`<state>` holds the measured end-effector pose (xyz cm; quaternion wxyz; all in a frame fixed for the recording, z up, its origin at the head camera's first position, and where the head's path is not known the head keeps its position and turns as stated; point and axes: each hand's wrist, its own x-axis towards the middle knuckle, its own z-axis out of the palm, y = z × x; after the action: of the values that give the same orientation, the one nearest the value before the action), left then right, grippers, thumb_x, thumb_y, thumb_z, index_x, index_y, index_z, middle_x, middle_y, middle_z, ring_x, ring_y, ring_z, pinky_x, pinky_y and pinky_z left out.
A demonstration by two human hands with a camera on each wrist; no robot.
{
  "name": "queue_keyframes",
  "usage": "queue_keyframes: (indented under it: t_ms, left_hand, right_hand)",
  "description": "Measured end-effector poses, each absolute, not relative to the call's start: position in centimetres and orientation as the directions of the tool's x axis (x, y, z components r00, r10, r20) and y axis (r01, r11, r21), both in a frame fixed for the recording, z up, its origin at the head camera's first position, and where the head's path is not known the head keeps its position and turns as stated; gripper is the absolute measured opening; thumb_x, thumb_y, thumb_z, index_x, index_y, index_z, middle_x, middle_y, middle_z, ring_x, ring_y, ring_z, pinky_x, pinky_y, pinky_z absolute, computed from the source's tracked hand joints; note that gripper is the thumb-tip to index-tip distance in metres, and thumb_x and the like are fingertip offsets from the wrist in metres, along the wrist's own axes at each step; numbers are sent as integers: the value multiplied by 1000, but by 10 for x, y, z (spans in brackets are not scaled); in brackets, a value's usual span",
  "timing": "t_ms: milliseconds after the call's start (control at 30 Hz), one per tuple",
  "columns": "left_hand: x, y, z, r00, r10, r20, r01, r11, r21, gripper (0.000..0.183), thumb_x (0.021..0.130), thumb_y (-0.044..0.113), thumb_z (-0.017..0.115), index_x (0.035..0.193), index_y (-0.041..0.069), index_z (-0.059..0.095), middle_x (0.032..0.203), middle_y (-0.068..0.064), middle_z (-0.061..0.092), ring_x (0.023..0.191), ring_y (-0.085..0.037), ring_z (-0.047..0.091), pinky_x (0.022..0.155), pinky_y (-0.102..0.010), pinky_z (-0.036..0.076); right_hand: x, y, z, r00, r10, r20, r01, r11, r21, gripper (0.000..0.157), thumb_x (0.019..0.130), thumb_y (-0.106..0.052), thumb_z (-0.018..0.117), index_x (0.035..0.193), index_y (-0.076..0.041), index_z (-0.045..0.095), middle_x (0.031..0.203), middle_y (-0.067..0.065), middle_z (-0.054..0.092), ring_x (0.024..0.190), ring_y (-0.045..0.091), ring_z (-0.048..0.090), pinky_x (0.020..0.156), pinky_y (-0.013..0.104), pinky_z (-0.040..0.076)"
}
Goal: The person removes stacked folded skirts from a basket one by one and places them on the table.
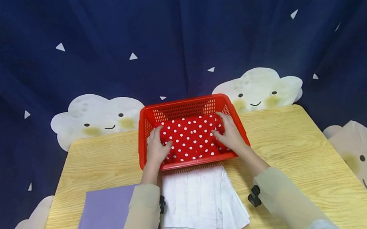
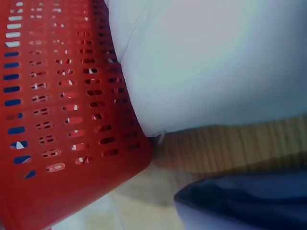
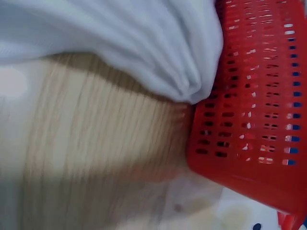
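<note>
Polka-dot cloth, red with white dots, is lying folded inside a red plastic basket around the middle of the head view. Left hand is over its left end, right hand over its right end, both reaching in past the basket's lower rim. Thumbs are spread well apart from the fingers on both, kind of a loose C shape, and I can't see either one pinching anything. Can't tell how firmly they're touching the fabric, tbh. Just below the basket, lower middle of the frame, there's a folded white cloth, with a purple one at lower left, partly behind the left sleeve. All of it's on a wood-grain table.
</note>
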<state>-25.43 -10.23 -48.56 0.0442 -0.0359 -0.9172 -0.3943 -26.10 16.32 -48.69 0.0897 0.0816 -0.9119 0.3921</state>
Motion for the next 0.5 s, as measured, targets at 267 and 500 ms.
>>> queue_keyframes:
  t_ms: [267,500]
  left_hand:
    - [-270,-105,-496,-1000,7,12,14,638,770,72,79,14,66,140,9,29,141,-14,30,125,-32,28,102,-49,32]
    - [-278,-102,-501,-997,-10,-79,-69,605,793,78,78,16,66,142,11,22,143,-14,22,126,-33,28,100,-51,33]
  right_hand:
    - [-275,161,-497,-981,-96,166,-181,757,-628,72,79,-14,66,139,-6,27,134,24,30,119,39,35,97,55,35]
    - [-280,161,-500,-993,-108,40,-109,779,-617,77,80,-21,67,143,-10,22,139,21,25,123,38,33,100,53,33]
